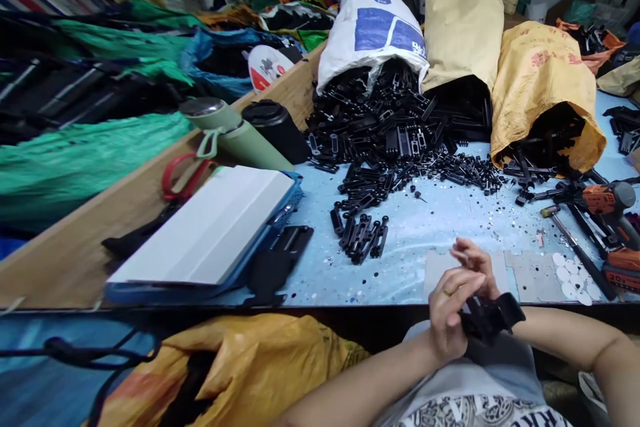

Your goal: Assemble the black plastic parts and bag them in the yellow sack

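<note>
My left hand (454,310), with a ring on one finger, is bent around the near side of a black object (490,320) with a wide curved band. That object sits against my right wrist; whether it is worn there cannot be made out. Just behind, my right hand (477,265) is raised, its fingers loosely curled and apart, with nothing visible in them. Both hands are above the bench's front edge, close to my body. Beyond them on the blue bench top (400,280) lies a small group of black plastic clips (363,237).
White (373,20), tan (463,33) and yellow (545,80) sacks spill black parts at the back. A hammer (577,247) and cordless drill (607,207) lie right. Leftward are a white-topped stack (210,227), red-handled scissors (173,177), a green flask (240,133) and a black cup (277,127).
</note>
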A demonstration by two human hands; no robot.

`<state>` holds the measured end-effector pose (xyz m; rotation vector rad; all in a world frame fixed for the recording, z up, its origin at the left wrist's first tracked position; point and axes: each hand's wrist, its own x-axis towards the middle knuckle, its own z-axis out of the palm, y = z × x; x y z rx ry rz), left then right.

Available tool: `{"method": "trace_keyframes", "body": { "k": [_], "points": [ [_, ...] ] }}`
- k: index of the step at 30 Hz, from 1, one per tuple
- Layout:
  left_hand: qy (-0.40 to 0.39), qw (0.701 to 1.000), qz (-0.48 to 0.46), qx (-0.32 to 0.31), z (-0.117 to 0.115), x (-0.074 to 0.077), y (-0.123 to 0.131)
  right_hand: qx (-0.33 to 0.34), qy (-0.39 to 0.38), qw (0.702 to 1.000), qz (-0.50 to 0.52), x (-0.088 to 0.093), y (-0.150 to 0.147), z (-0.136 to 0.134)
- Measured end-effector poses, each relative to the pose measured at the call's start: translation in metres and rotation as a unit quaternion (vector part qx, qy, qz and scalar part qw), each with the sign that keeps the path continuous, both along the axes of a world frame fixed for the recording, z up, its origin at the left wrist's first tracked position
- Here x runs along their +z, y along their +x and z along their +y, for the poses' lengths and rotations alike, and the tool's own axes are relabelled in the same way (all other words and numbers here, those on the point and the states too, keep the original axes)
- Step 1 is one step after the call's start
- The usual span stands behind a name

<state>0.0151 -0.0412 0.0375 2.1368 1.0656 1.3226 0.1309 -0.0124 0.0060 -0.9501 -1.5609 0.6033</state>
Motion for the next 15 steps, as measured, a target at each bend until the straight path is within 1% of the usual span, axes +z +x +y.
{"method": "trace_keyframes", "body": {
  "k": [1,2,4,5,6,8,10,12,13,15],
  "points": [
    [0.028,0.999,0.035,0.003,0.008,-0.008,-0.001,-0.014,-0.005,1.0,-0.018,-0.008,-0.006,0.014],
    [0.057,0.996,0.072,0.004,0.018,-0.016,-0.003,-0.013,-0.006,0.999,-0.044,-0.014,-0.008,0.032],
    [0.094,0.984,0.151,0.024,0.046,-0.029,-0.009,0.017,0.01,0.993,-0.112,-0.017,-0.001,0.081],
    [0.095,0.975,0.195,0.042,0.062,-0.035,-0.012,0.013,0.018,0.989,-0.147,-0.015,0.007,0.112],
    [0.084,0.965,0.241,0.057,0.079,-0.04,-0.014,-0.017,0.012,0.984,-0.18,-0.012,0.016,0.144],
    [0.046,0.941,0.326,0.079,0.113,-0.048,-0.016,-0.091,-0.05,0.962,-0.251,-0.004,0.032,0.21],
    [0.019,0.92,0.381,0.091,0.14,-0.054,-0.012,-0.165,-0.122,0.921,-0.332,0.002,0.041,0.267],
    [0.019,0.909,0.404,0.104,0.155,-0.056,-0.004,-0.208,-0.168,0.887,-0.376,0.003,0.038,0.308],
    [0.029,0.907,0.405,0.109,0.158,-0.055,-0.001,-0.218,-0.179,0.879,-0.384,0.002,0.034,0.323],
    [0.053,0.91,0.393,0.117,0.162,-0.051,0.001,-0.219,-0.184,0.878,-0.385,0.0,0.024,0.341]
  ]
}}
